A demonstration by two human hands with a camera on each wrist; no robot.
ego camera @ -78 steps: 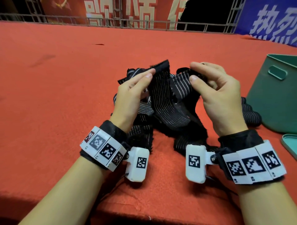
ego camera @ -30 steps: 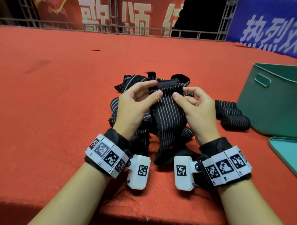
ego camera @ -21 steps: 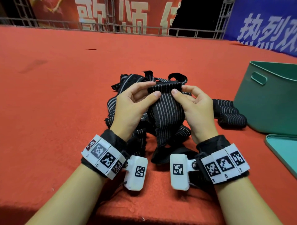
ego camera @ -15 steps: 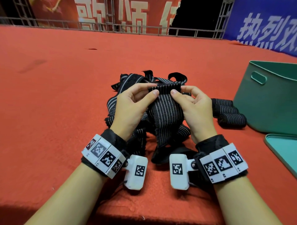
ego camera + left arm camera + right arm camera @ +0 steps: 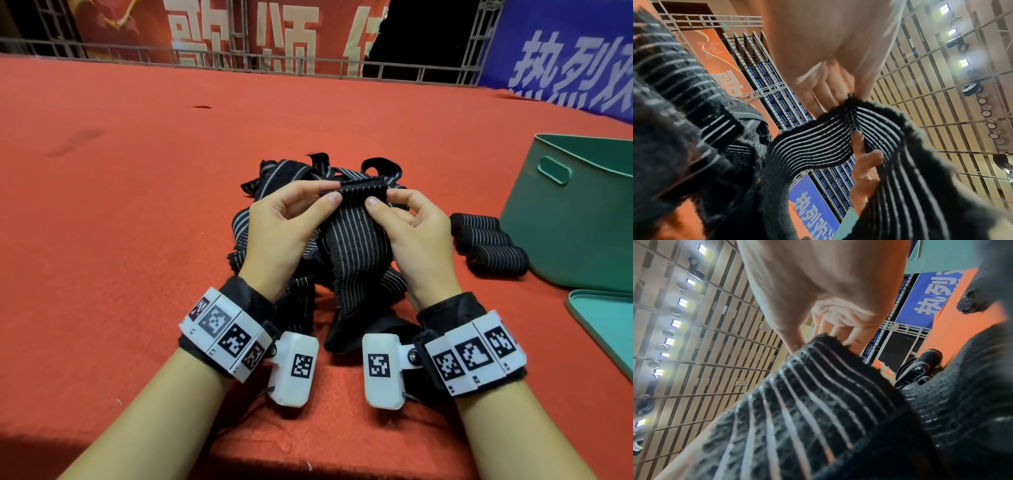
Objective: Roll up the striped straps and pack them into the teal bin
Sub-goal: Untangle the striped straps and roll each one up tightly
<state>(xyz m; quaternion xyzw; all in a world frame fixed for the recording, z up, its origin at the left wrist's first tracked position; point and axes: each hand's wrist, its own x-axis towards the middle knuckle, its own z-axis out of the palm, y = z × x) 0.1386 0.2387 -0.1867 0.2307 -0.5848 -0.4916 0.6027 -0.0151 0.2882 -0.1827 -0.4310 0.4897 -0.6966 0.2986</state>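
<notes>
My left hand (image 5: 284, 233) and right hand (image 5: 414, 236) each pinch one end of the small roll begun at the top of a striped strap (image 5: 356, 246), thumbs in front, fingers behind. Its loose length hangs down onto the tangled pile of straps (image 5: 274, 178) mid-carpet, which crowds the space under my wrists. Three rolled straps (image 5: 489, 246) lie on the red carpet (image 5: 120, 222) touching the teal bin (image 5: 575, 219) near the right edge. I cannot see inside it. A teal lid (image 5: 609, 325) lies just nearer.
</notes>
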